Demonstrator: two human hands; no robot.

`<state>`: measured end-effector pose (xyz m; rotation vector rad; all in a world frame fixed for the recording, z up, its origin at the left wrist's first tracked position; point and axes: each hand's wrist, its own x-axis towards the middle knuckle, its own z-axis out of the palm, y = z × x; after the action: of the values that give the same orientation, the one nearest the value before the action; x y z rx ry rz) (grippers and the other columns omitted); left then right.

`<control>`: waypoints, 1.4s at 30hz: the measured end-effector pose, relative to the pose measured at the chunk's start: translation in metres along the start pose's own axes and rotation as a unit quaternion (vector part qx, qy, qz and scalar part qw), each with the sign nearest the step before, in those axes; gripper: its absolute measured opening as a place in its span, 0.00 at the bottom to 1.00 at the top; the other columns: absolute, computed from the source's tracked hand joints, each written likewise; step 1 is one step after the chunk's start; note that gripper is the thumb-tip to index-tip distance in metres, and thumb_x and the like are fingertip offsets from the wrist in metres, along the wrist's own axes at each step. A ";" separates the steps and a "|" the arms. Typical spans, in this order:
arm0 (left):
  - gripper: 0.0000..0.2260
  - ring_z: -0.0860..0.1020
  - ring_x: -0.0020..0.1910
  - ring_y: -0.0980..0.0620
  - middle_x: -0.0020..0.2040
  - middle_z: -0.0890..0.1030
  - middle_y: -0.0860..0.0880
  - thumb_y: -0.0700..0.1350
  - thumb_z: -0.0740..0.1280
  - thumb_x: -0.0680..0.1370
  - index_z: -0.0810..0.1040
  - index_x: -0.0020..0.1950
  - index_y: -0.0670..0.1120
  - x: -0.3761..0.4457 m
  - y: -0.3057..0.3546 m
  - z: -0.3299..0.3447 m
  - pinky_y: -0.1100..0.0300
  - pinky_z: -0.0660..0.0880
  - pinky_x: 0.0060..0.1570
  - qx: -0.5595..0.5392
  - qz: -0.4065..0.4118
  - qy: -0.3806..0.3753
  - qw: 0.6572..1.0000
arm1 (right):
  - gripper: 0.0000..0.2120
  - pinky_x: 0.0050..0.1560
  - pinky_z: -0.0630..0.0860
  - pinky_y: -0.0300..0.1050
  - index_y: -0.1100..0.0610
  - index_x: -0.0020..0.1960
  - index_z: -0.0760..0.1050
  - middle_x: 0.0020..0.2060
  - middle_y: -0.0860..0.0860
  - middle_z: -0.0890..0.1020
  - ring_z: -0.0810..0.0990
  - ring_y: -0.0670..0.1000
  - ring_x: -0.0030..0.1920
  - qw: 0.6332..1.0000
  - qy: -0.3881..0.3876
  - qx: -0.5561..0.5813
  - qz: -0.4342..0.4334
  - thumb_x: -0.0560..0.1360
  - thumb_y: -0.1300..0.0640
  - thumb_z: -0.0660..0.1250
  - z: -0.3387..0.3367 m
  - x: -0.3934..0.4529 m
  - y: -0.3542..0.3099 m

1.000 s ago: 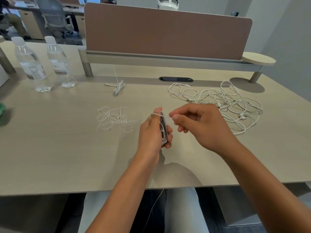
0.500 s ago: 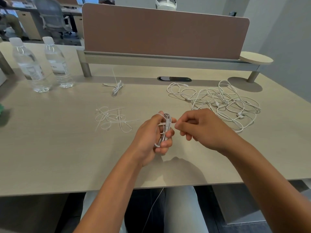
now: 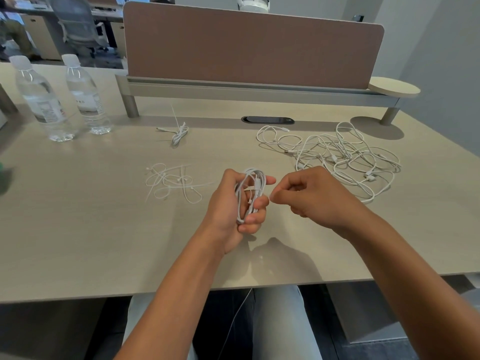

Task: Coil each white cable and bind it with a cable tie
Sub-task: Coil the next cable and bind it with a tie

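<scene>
My left hand (image 3: 224, 206) grips a coiled white cable (image 3: 251, 188) upright above the desk, fingers wrapped round the bundle. My right hand (image 3: 317, 196) is just to the right of it, fingers curled, thumb and forefinger pinched at the coil's side on what looks like the thin end of a cable tie. A tangle of loose white cables (image 3: 337, 154) lies at the right. A pile of white cable ties (image 3: 171, 181) lies left of my hands. One bound cable (image 3: 179, 133) with a tie tail sticking up rests farther back.
Two water bottles (image 3: 39, 100) (image 3: 85, 94) stand at the back left. A brown divider panel (image 3: 246, 45) on a rail closes off the desk's far side, with a cable port (image 3: 267, 119) in front. A thin white cord (image 3: 239, 313) hangs below the near edge.
My left hand has turned so the coil now faces me, and both hands have dropped a little toward me. My right hand stays pinched close beside the coil.
</scene>
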<state>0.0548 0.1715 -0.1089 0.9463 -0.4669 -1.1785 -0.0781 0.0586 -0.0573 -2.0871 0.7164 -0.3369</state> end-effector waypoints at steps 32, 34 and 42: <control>0.27 0.60 0.24 0.52 0.32 0.70 0.44 0.60 0.54 0.86 0.78 0.45 0.40 -0.002 -0.003 0.005 0.66 0.52 0.23 0.082 -0.009 0.026 0.996 | 0.07 0.27 0.69 0.33 0.55 0.40 0.85 0.25 0.49 0.80 0.75 0.43 0.25 0.994 0.029 -0.086 -0.052 0.75 0.53 0.77 0.000 0.006 0.016; 0.25 0.59 0.23 0.53 0.31 0.69 0.44 0.60 0.54 0.86 0.77 0.40 0.45 -0.003 -0.002 0.004 0.67 0.52 0.23 0.090 -0.017 0.015 0.996 | 0.08 0.28 0.69 0.33 0.55 0.40 0.85 0.25 0.48 0.80 0.75 0.43 0.25 0.994 0.021 -0.086 -0.059 0.75 0.52 0.78 -0.001 0.008 0.020; 0.22 0.59 0.20 0.56 0.30 0.67 0.46 0.59 0.54 0.86 0.79 0.45 0.46 -0.002 0.002 0.000 0.69 0.54 0.18 0.021 -0.097 -0.060 0.993 | 0.13 0.31 0.70 0.40 0.58 0.44 0.84 0.31 0.57 0.80 0.72 0.48 0.30 0.990 0.005 0.018 -0.143 0.72 0.47 0.77 -0.001 0.013 0.029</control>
<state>0.0549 0.1733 -0.1067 0.9772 -0.5056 -1.4127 -0.0783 0.0371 -0.0808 -2.1560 0.4115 -0.5162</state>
